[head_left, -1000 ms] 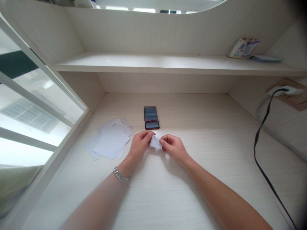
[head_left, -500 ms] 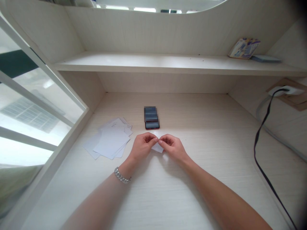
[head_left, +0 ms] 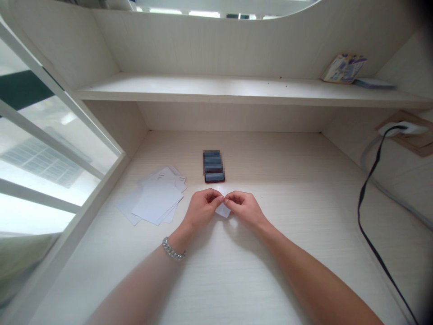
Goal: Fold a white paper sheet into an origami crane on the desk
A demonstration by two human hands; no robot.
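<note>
From my end, the left hand [head_left: 204, 206] and right hand [head_left: 246, 208] have their fingers meeting, pinching a small white piece of paper [head_left: 223, 211] at its far edge, over the middle of the desk [head_left: 216, 280]; I judge the two-sided grip helps fine control. The smartphone [head_left: 214, 167] lies just beyond, presumably to keep its screen in sight. Loose paper sheets [head_left: 156, 196] overlap at left, likely out of the way. Their printed marks, the pixelated screen and the colourful packet [head_left: 344, 69] on the far shelf [head_left: 203, 85] I can't read.
</note>
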